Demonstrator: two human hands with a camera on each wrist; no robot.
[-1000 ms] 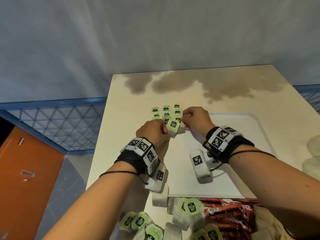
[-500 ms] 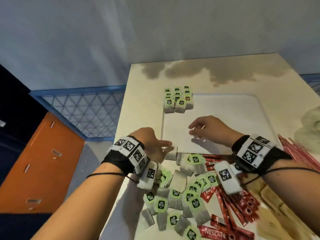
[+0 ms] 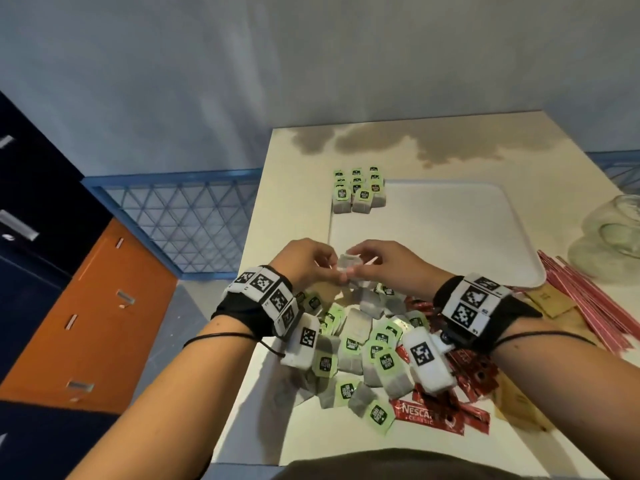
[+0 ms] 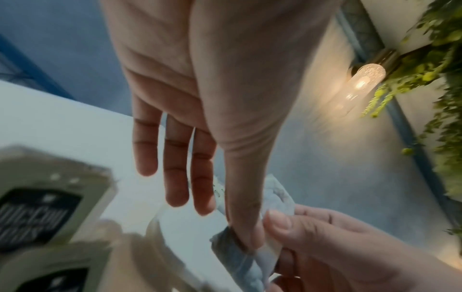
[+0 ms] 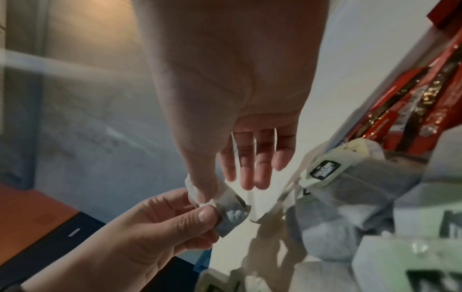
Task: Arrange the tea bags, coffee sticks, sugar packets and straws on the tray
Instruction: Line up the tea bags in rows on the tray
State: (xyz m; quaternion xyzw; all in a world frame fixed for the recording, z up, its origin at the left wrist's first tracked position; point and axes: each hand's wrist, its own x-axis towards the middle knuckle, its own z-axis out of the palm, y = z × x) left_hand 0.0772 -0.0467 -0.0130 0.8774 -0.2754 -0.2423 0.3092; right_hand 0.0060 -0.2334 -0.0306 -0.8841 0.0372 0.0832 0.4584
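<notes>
Tea bags of grey-white paper with green tags lie in a loose heap (image 3: 360, 344) on the near part of the cream table (image 3: 287, 209), in front of the person. Above that heap the left hand (image 3: 304, 263) and the right hand (image 3: 384, 263) meet over one grey-white tea bag (image 3: 348, 264), held in the air just before the near left corner of the white rectangular plastic tray (image 3: 450, 237). In the left wrist view the left thumb (image 4: 246, 227) presses on the bag while the other three visible fingers are straight and slightly spread; in the right wrist view the right thumb pinches the same bag, with the remaining fingers straight and close together. On the tray's far left corner stands a tidy block of tea bags (image 3: 358, 192) in rows, tags up. The black tag print is too blurred to read. Right of the heap lie red coffee sticks (image 3: 433, 415), one reading "NESCA… CLASSIC". Further right are tan paper sugar packets (image 3: 550, 301), then thin red-and-white straws (image 3: 588, 299) fanned beside the tray's right edge, and a clear glass jar (image 3: 613, 237).
</notes>
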